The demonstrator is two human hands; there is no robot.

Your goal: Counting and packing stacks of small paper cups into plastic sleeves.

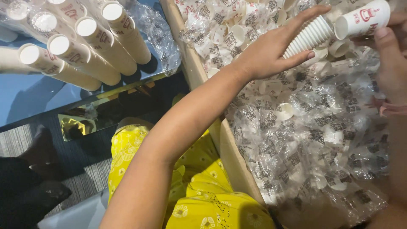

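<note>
My left hand (271, 48) grips a nested stack of small white ribbed paper cups (308, 37), holding it sideways over the box. My right hand (392, 59), at the right edge, holds a single white cup with a red print (363, 18) at the open end of that stack. Both hands hover over a cardboard box (231, 148) filled with loose small cups and crumpled clear printed plastic wrappers (313, 131).
Several long stacked columns of paper cups (85, 51) lie side by side on a blue glossy table (29, 97) at upper left, beside a clear plastic bag (159, 34). My yellow patterned clothing (199, 186) is below. A dark floor and shoes (34, 178) lie at lower left.
</note>
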